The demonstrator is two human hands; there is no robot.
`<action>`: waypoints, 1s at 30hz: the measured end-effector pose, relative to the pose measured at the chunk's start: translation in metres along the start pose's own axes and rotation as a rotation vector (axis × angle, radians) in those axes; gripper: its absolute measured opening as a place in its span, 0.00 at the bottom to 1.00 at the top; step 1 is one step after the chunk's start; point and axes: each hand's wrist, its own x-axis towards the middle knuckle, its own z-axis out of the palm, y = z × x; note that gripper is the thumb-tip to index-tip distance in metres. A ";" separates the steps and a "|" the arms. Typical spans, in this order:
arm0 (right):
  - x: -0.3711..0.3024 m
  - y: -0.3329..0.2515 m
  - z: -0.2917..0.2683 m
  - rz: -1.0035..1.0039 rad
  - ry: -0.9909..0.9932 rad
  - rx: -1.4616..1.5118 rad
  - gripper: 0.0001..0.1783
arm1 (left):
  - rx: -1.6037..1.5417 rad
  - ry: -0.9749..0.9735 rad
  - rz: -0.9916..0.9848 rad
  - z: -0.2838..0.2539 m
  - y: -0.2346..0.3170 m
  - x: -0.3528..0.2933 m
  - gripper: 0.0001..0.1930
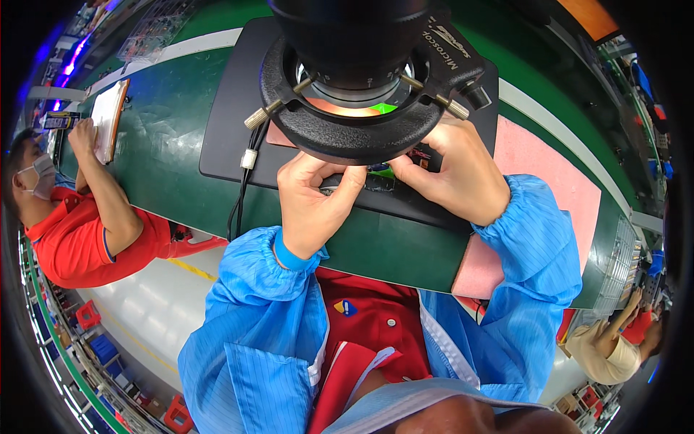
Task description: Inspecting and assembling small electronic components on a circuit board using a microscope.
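Note:
Under the black microscope (354, 137), at the front of its dark base (231, 123), both of my hands work close together. My left hand (314, 195) is closed, thumb and fingers pinched at a small dark piece (379, 171) beneath the ring. From the other side my right hand (463, 170) reaches in, thumb bent toward its fingers, whose tips the ring hides. A bit of dark red and black shows between them. What either hand grips is too small and covered to name. A blue band (289, 259) circles my left wrist.
A pink foam sheet (557, 181) lies on the green table (163, 145) at the right. Black cables (238, 195) hang left of the microscope. A clipboard (108, 119) stands near a masked co-worker in red (79, 242) at the left. Another person (607, 351) sits far right.

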 end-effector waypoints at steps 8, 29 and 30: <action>-0.002 0.001 0.004 -0.164 0.073 -0.179 0.06 | 0.247 -0.001 0.128 -0.003 0.000 0.000 0.07; 0.000 0.003 -0.006 -0.180 0.016 -0.249 0.14 | 0.355 -0.088 0.133 -0.001 0.010 0.003 0.08; 0.000 0.005 -0.006 -0.122 -0.024 -0.140 0.13 | 0.365 -0.098 0.144 -0.002 0.009 0.002 0.08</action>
